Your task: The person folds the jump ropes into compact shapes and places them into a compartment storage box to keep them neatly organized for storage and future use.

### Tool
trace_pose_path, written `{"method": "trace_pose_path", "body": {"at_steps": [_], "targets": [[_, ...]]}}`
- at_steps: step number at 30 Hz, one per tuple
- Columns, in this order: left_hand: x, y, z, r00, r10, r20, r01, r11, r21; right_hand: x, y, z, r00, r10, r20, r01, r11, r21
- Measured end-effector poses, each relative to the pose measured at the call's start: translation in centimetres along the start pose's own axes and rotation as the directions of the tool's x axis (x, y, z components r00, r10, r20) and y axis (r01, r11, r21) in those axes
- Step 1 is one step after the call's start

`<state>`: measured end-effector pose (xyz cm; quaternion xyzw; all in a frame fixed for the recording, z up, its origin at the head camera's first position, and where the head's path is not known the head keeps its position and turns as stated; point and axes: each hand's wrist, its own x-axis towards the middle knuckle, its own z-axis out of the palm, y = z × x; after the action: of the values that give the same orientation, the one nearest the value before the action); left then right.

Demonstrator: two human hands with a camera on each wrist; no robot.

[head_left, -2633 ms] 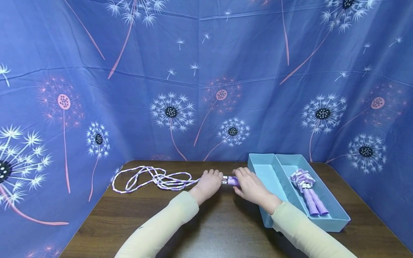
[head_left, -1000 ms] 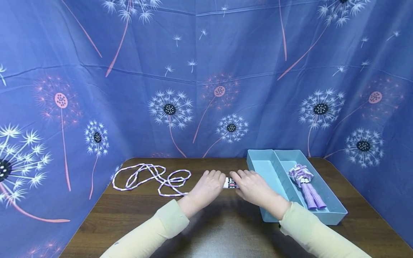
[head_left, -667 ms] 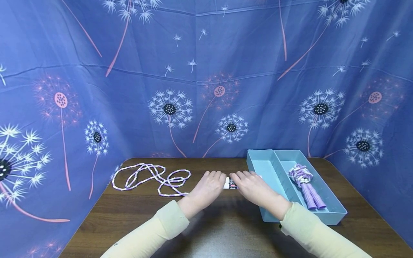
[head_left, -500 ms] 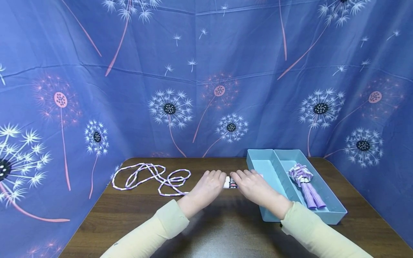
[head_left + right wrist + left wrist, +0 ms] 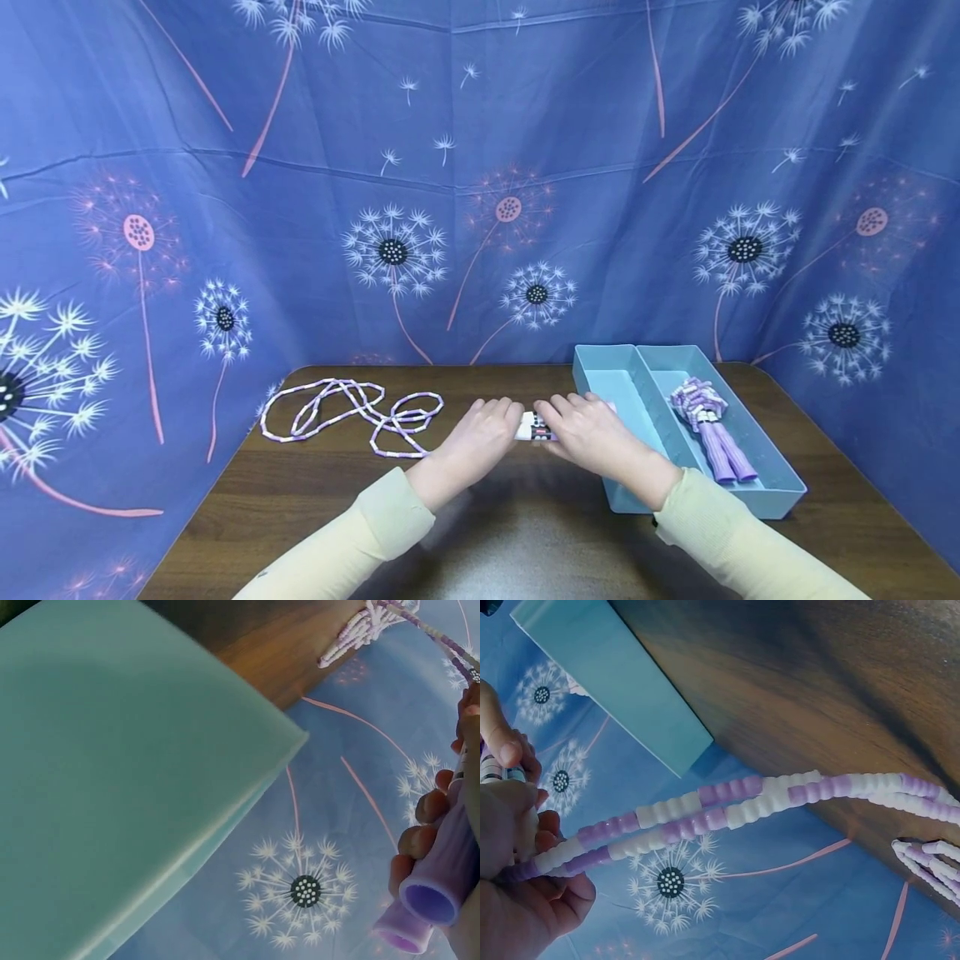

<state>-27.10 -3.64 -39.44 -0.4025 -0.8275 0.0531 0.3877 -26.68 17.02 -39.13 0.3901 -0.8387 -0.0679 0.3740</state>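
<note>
Handles (image 5: 534,427) of the skipping rope sit between both hands — right hand (image 5: 592,436) and left hand (image 5: 480,433) each clamped on them.

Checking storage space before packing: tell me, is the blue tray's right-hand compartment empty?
No: in the head view a bundled purple jump rope already lies in the right compartment of the blue tray.

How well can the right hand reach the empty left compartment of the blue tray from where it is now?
Probably yes. The right hand grips the purple handles just beside the blue tray, and nothing lies between it and the left compartment, which looks bare. The left hand still holds the beaded rope, which may drag.
</note>
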Motion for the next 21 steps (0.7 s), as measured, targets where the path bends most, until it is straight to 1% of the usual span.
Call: {"method": "trace_pose_path", "body": {"at_steps": [7, 13, 16, 21], "targets": [[0.19, -0.10, 0.10, 0.999, 0.002, -0.034, 0.000, 0.999, 0.041, 0.42, -0.23, -0.46, 0.998, 0.038, 0.044, -0.040, 0.998, 0.047], [0.34, -0.08, -0.01, 1.000, 0.002, -0.022, -0.001, 0.999, 0.050, 0.63, -0.52, -0.72, 0.993, 0.068, 0.101, -0.078, 0.992, 0.101], [0.35, -0.02, -0.04, 1.000, 0.007, -0.018, -0.006, 0.999, 0.052, 0.64, -0.58, -0.66, 0.993, 0.066, 0.093, -0.075, 0.993, 0.092], [0.22, 0.02, -0.04, 1.000, 0.001, -0.030, 0.001, 0.999, 0.036, 0.63, -0.57, -0.51, 0.998, 0.028, 0.058, -0.031, 0.998, 0.054]]}}
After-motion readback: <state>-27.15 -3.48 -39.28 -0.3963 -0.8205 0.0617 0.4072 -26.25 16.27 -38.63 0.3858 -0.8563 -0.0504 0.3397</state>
